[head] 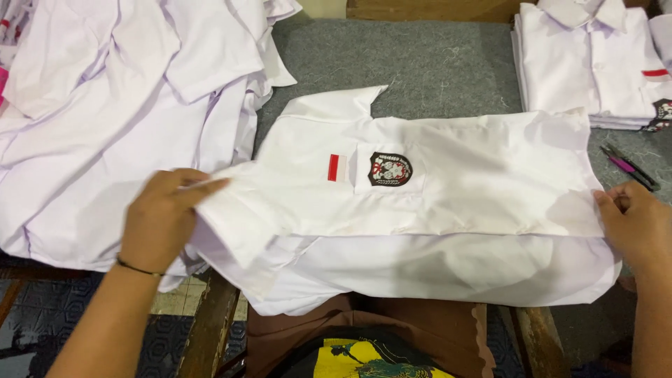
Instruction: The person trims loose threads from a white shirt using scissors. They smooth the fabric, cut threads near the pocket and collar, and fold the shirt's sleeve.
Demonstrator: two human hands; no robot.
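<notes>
Two hands hold a white shirt (448, 203) folded lengthwise on the grey bench (434, 63). Left hand (164, 217) pinches the sleeve fold, beside a loose heap of white shirts (119, 119). Between the hands, the lower layer overhangs the bench edge and may slide off if released. Right hand (633, 224) pinches the hem; uneven pull would likely skew the crease. Pens (630, 168) lie just beyond it.

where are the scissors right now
In the head view, the scissors lie on the grey table cover at the far right, just above the right hand and below the folded shirt stack.
</notes>
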